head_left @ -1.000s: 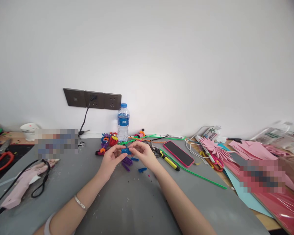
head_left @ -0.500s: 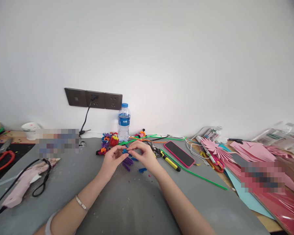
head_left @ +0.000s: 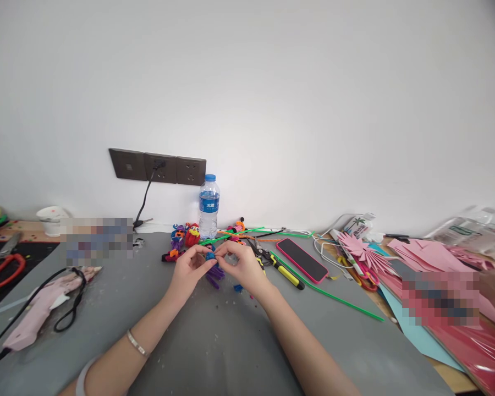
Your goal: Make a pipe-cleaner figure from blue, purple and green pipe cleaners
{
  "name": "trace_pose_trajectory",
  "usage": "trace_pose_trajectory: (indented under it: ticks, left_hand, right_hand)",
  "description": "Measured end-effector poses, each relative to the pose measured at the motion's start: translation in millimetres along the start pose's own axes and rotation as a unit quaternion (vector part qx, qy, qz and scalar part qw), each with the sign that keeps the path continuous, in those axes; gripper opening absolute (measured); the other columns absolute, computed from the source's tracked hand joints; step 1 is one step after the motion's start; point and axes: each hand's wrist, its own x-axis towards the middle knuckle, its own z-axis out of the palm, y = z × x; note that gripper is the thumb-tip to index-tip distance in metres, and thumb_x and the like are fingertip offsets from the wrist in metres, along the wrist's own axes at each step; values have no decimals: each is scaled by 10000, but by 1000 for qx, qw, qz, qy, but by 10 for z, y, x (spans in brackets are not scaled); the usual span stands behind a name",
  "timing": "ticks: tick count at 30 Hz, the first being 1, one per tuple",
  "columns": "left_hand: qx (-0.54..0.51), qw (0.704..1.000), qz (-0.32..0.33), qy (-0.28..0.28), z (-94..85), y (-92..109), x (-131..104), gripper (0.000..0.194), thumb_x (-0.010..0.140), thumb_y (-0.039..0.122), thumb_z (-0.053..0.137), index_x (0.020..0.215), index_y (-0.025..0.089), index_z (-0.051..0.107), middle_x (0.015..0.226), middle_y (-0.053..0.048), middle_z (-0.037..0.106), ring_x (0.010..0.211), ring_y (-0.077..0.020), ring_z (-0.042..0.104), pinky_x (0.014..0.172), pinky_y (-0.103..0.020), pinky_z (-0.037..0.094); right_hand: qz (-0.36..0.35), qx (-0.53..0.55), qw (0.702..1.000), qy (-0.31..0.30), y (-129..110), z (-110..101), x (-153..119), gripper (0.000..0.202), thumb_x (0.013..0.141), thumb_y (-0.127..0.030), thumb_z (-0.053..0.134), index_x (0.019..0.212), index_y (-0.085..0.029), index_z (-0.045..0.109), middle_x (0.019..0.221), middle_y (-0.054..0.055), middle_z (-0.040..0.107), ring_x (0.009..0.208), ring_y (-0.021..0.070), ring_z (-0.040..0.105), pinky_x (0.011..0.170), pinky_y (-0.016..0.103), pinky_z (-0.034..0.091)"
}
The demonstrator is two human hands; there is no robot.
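Grey surface [head_left: 214, 341] runs back to a plain white wall, where a dark row of sockets [head_left: 157, 167] sits above a water bottle [head_left: 208, 206]. Far left lies a pink glue gun [head_left: 45, 308] with its black cord, well apart from the work. Moving inward, the left hand [head_left: 187, 270] is closed in a pinch on a small blue fuzzy piece [head_left: 210, 256], thumb and forefinger narrow around its left side. That piece sits right between the 2 hands, held just above the surface, too small to tell its long axis with confidence. The right hand [head_left: 243, 264] pinches it from the other side, fingertips nearly touching those of the left, so neither hand is clearly nearer. Just beneath lie purple stem pieces [head_left: 215, 274] and a blue scrap [head_left: 238, 287] beside the right wrist. Behind the hands stand small colourful figures [head_left: 183, 237]. Further right come yellow-handled cutters [head_left: 278, 265], a pink-cased phone [head_left: 302, 259], a long green stem [head_left: 334, 297], then pink paper sheets [head_left: 429, 258]
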Motion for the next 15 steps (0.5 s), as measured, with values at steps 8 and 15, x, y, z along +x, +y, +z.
trace_pose_trajectory:
  ticks: [8,15]
  left_hand:
    - [-34,999,-29,10,14,28,-9,298,673,345,775,904,186,673,872,-42,683,826,-195,622,731,-288,501]
    - [-51,998,-41,20,10,15,-6,295,714,364,758,953,199,709,982,-66,710,941,-222,632,767,-294,511]
  right_hand:
    - [15,5,1000,10,-10,4,11,82,835,-155,548,810,-188,618,806,35,677,732,159,617,682,275,501]
    - [23,13,1000,4,13,-6,15,83,859,-181,575,911,-193,639,886,51,690,768,170,626,714,294,502]
